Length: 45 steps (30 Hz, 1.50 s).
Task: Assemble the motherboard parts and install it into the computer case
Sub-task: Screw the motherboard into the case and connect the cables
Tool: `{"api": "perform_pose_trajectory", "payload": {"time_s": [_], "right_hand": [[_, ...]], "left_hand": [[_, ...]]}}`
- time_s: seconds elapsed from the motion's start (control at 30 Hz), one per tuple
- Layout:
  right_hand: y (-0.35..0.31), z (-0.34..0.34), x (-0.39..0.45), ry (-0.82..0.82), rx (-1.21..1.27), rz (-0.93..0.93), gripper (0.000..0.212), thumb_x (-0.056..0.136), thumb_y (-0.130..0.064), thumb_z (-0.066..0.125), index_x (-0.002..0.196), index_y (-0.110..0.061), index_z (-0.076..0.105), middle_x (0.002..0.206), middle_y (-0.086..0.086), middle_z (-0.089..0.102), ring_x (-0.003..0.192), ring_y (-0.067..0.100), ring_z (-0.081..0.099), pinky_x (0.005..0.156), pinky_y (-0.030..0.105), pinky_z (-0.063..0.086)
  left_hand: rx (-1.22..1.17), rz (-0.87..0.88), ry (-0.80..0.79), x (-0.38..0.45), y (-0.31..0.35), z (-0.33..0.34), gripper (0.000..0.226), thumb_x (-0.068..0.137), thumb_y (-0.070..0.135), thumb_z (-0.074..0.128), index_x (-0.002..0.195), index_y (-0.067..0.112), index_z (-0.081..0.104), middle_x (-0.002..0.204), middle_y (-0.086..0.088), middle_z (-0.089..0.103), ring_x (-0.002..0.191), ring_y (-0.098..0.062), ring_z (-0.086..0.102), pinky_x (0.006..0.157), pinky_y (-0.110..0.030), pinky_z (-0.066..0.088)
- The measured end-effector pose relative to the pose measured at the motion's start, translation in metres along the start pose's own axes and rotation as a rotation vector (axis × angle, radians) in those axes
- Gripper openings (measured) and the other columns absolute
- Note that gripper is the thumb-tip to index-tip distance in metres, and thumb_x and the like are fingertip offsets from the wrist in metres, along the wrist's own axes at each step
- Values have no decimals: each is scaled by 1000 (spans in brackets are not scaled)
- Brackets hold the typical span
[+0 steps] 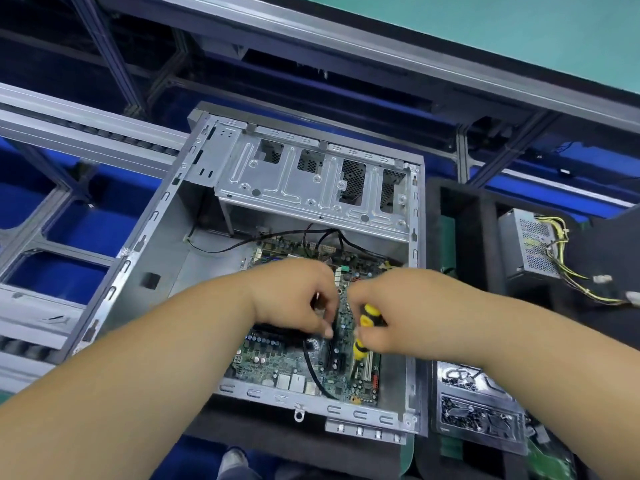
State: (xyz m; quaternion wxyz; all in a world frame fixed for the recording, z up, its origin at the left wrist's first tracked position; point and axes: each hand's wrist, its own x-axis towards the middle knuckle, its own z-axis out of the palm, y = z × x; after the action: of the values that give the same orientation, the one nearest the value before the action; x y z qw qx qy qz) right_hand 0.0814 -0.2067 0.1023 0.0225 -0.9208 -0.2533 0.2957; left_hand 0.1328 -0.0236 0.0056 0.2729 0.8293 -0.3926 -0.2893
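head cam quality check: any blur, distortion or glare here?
Head view: strong wide-angle bowing, the frame rails curve; left hand and right hand are slightly motion-soft, as is the yellow-black screwdriver; motherboard detail smeared; mild sheen on the computer case drive cage, no blown glare; lighting even.

Two bare forearms reach in from the lower corners and meet near the centre of the frame. The left hand (294,299) has its fingers curled downward, tips pinched together. The right hand (391,306), just beside it, grips a yellow-and-black screwdriver (363,336) with curled fingers.
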Motion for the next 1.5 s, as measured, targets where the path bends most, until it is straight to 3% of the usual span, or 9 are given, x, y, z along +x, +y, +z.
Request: {"api": "perform_pose_trajectory", "payload": {"time_s": [0.1, 0.2, 0.33, 0.5, 0.77, 1.13, 1.23, 1.37, 1.5], "right_hand": [[1, 7, 2, -16, -18, -1, 16, 90, -42, 56, 97, -29, 50, 70, -6, 45, 62, 6, 39, 51, 25, 28], [2, 12, 2, -26, -33, 1, 17, 90, -42, 55, 99, -28, 50, 70, -6, 44, 68, 14, 43, 53, 31, 30], [5, 16, 3, -59, -17, 7, 16, 91, -43, 55, 96, -31, 46, 69, -6, 43, 66, 11, 42, 52, 29, 30], [5, 25, 6, -91, -51, -10, 18, 92, -42, 54, 97, -28, 45, 71, -6, 43, 71, 18, 46, 55, 31, 32], [8, 32, 10, -32, -75, -11, 22, 92, -43, 53, 103, -25, 50, 70, -6, 41, 75, 22, 48, 57, 32, 33], [8, 40, 10, -9, -142, -58, 27, 93, -47, 52, 105, -23, 50, 67, -6, 39, 83, 26, 52, 51, 26, 16], [9, 42, 11, 8, -147, -74, 27, 93, -46, 52, 106, -23, 53, 68, -6, 41, 83, 26, 54, 59, 32, 21], [9, 45, 11, 23, -145, -77, 28, 93, -48, 51, 108, -24, 53, 70, -6, 44, 83, 27, 55, 66, 32, 21], [9, 48, 10, 28, -162, -81, 30, 94, -49, 51, 110, -24, 54, 66, -6, 40, 78, 26, 49, 71, 31, 21]], "left_hand": [[150, 36, -207, -2, 11, 5, 29, 65, 51, 81, 85, 30, 76, 90, 16, 57, 98, -6, 47, 84, -32, 47], [238, 40, -271, -2, 12, 7, 31, 64, 52, 81, 89, 34, 77, 91, 20, 55, 104, -4, 34, 89, -26, 35], [284, 30, -303, -3, 14, 8, 26, 66, 51, 80, 86, 37, 77, 94, 23, 49, 104, -6, 27, 97, -34, 29], [228, 20, -297, -4, 14, 7, 22, 67, 49, 80, 84, 37, 77, 89, 28, 45, 101, -5, 27, 96, -34, 30], [186, 39, -176, -6, 9, 8, 11, 67, 36, 70, 75, 28, 71, 88, 20, 54, 97, 0, 36, 89, -33, 24], [240, -40, -219, -6, 6, 5, 17, 63, 34, 70, 70, 19, 65, 91, 12, 59, 98, -8, 38, 92, -37, 25], [250, -46, -221, -6, 5, 6, 18, 61, 34, 69, 69, 18, 64, 88, 12, 58, 98, -8, 39, 94, -39, 27], [238, -52, -219, -6, 3, 5, 18, 62, 33, 69, 69, 17, 62, 87, 11, 58, 96, -6, 39, 88, -34, 16], [232, -56, -229, -5, 3, 4, 18, 62, 32, 69, 70, 17, 63, 89, 10, 62, 97, -5, 39, 86, -34, 17]]}}
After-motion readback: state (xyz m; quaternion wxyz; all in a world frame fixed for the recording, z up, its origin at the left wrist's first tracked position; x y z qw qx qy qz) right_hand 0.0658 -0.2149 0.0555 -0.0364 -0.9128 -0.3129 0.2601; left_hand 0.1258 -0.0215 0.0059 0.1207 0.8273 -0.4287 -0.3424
